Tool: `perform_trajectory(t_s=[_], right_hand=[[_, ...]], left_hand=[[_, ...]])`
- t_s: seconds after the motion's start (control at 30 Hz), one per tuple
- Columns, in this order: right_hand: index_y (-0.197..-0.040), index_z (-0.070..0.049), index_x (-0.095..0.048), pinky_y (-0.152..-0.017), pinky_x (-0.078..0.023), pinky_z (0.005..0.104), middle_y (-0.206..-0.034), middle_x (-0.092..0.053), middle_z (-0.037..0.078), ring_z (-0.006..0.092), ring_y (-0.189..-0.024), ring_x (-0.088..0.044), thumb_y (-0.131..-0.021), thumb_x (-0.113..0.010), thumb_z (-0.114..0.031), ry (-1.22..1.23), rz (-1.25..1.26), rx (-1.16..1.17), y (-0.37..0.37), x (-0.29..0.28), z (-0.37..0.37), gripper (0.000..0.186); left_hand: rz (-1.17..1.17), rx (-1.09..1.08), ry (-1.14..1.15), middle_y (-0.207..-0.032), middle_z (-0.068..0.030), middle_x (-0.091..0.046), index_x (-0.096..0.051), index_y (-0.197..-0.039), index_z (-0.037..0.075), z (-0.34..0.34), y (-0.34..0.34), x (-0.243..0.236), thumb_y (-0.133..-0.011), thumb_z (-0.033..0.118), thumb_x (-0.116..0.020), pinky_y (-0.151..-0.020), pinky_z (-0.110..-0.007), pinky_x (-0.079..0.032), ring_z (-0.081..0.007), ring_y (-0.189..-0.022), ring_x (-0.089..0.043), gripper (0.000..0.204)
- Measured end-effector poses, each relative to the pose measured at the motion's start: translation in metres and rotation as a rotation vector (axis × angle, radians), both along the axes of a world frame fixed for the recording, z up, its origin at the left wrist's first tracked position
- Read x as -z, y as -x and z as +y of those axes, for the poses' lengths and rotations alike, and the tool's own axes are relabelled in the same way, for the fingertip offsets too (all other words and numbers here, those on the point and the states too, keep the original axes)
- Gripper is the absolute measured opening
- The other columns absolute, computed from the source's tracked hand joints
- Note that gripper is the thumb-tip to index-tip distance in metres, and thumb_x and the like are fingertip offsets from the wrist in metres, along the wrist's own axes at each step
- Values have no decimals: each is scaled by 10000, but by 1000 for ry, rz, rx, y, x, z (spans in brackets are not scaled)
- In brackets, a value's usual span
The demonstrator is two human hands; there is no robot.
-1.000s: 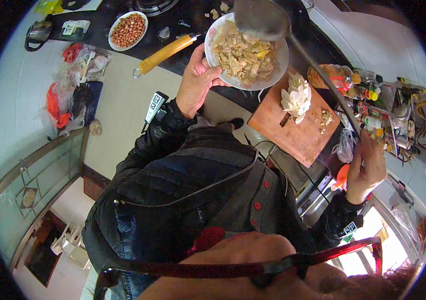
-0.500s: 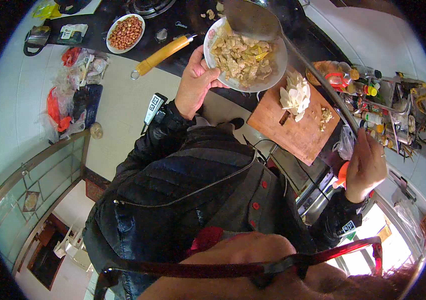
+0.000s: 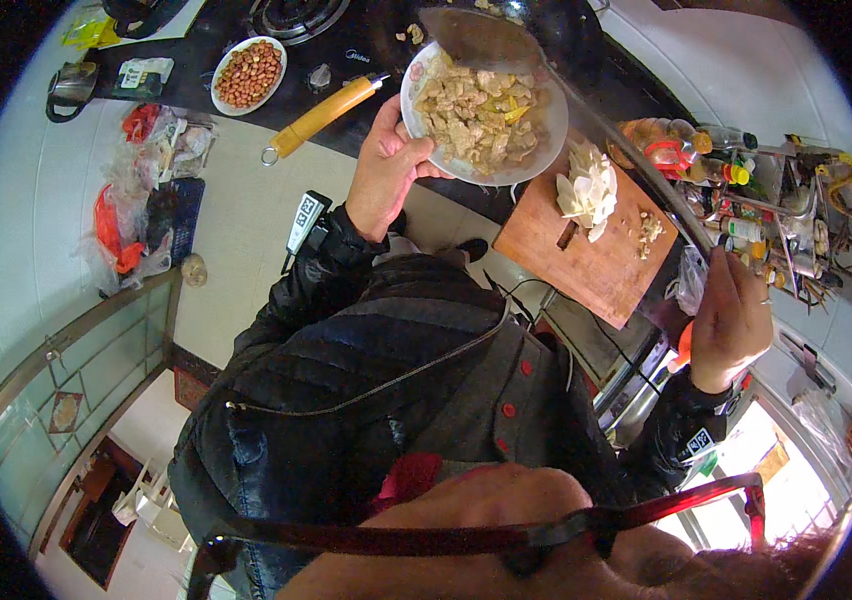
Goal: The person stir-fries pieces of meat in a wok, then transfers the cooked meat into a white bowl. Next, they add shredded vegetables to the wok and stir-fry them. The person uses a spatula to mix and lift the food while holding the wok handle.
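The plate (image 3: 550, 122) — probably slick, breakable, best taken by its rim — was held there by the left hand (image 3: 389, 170); the spatula (image 3: 486, 42) was gripped by the right hand (image 3: 731, 318).

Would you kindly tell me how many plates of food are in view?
2: a plate of cooked food in the left hand, and a plate of peanuts on the black counter; others may be hidden.

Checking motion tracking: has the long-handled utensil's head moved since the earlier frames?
Yes: the utensil's head has shifted left, closer to the peanut dish.
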State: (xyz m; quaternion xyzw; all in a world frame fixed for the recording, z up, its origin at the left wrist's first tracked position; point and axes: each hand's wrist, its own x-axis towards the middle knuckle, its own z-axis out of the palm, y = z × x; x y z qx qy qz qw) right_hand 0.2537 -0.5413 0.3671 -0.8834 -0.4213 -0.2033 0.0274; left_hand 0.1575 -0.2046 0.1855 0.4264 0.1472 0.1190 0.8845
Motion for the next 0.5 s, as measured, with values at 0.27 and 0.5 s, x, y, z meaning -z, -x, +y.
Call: perform_trajectory(t_s=[0.27,0.5], right_hand=[[-1075,-33,-708,-748,-528,378,-1018,-691,156,314,-855,-661,-769,-612,17,-104,-75,105,-6,6,-1,324],[-1056,-14,-714,-740,-518,357,-966,-700,156,301,-837,-660,-734,-665,53,-154,23,143,11,-5,-15,333]], left_hand=[[17,1,5,-1220,-133,-602,-322,-1405,25,4,1,2,-883,-27,-505,-727,-353,-625,-230,-986,-679,556],[-17,-16,-7,-1230,-124,-604,-299,-1430,42,5,4,-2,-882,-30,-508,-760,-367,-618,-229,-1007,-672,591]])
